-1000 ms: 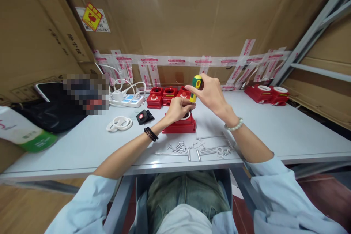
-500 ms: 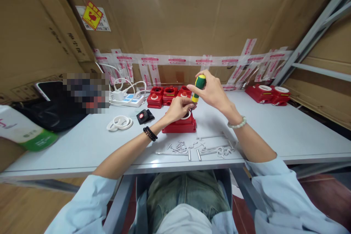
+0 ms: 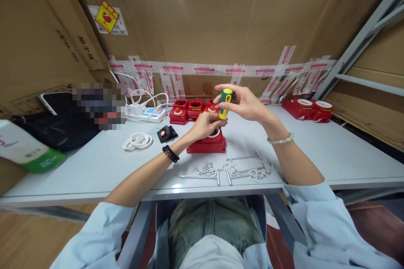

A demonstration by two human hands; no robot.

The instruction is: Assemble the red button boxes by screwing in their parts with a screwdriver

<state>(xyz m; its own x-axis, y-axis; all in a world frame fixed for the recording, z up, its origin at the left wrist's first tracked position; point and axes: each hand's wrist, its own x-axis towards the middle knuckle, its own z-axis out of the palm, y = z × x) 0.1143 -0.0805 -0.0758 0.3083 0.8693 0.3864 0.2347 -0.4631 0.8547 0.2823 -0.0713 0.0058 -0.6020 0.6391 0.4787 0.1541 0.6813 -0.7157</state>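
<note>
I see one screwdriver [image 3: 227,95] standing nearly upright above one red box [image 3: 206,147] on the table [image 3: 344,151]. The left hand [image 3: 204,126] pinches narrowly at its lower end. The right hand [image 3: 243,103] curves loosely around the handle; how firmly, I cannot tell. Three red units [image 3: 195,112] stand behind, and two white-ringed units [image 3: 301,109] lie farther right.

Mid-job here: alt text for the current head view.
The right hand loosely surrounds a green-and-yellow screwdriver, roughly upright above a red unit; the left hand is at the handle's lower end. Screws lie in front, more red units behind.
</note>
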